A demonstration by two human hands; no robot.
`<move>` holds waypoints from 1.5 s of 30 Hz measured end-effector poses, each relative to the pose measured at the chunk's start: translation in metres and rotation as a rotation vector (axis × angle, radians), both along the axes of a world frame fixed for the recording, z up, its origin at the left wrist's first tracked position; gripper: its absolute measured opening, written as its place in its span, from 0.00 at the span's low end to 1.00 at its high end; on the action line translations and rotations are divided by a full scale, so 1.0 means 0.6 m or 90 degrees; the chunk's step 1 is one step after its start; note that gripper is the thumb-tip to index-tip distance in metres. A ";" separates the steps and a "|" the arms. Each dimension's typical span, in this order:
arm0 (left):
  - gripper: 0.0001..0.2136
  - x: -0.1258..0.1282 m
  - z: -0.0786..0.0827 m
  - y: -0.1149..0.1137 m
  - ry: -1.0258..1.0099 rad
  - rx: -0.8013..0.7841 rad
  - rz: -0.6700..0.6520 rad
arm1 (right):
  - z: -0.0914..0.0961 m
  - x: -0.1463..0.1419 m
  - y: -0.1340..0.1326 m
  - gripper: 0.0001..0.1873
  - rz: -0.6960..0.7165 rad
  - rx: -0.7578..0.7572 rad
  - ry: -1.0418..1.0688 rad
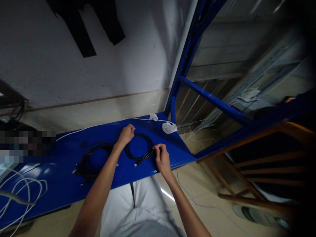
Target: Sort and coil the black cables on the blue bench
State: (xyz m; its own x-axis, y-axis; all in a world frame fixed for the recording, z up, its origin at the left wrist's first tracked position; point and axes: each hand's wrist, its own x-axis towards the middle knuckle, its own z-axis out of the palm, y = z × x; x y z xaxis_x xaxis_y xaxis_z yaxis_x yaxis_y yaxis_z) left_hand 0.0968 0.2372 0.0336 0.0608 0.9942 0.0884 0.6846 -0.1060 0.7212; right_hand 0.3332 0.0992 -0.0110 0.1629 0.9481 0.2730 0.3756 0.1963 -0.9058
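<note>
You have the black cable coil (145,157) lying flat on the blue shelf (66,184), towards its right end and just right of a second black coil (96,144). Your left hand (126,134) has its fingers curled shut over the coil's far-left edge, while your right hand (161,158) pinches the near-right side between closed fingertips. Gripping on opposite sides like this seems to hold the loops stacked in one ring instead of springing apart. Crumpled white scraps (169,127) lie beyond it by the blue upright, and loose white cables (27,189) sit well apart at the left end.
</note>
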 end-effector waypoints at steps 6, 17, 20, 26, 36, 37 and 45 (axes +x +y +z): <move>0.06 -0.009 0.042 -0.053 -0.142 0.089 0.050 | 0.004 0.007 0.001 0.20 -0.058 -0.021 0.116; 0.13 0.039 0.030 -0.328 -0.523 -0.028 -0.013 | 0.066 -0.053 -0.085 0.09 0.109 0.048 0.153; 0.13 0.039 0.014 -0.370 -0.603 -0.043 0.039 | 0.075 -0.093 -0.122 0.11 0.261 -0.004 0.179; 0.17 -0.004 -0.017 -0.415 -0.565 -0.049 0.160 | 0.046 -0.147 -0.152 0.14 0.320 -0.123 0.274; 0.17 -0.020 -0.014 -0.430 -0.764 -0.095 0.236 | 0.065 -0.170 -0.153 0.13 0.336 0.147 0.002; 0.17 -0.018 -0.016 -0.428 -0.828 -0.100 0.253 | 0.070 -0.171 -0.154 0.17 0.354 0.164 -0.015; 0.12 -0.032 -0.016 -0.423 -1.071 -0.133 0.331 | 0.094 -0.170 -0.160 0.43 0.460 0.242 -0.226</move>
State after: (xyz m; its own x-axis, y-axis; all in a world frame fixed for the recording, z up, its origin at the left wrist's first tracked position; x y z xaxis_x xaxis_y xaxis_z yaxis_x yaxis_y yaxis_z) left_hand 0.0774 -0.0168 0.0240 -0.2491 0.8811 -0.4019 -0.8104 0.0376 0.5847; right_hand 0.2315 0.0033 0.0456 -0.5933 0.6223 0.5106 0.2900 0.7569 -0.5856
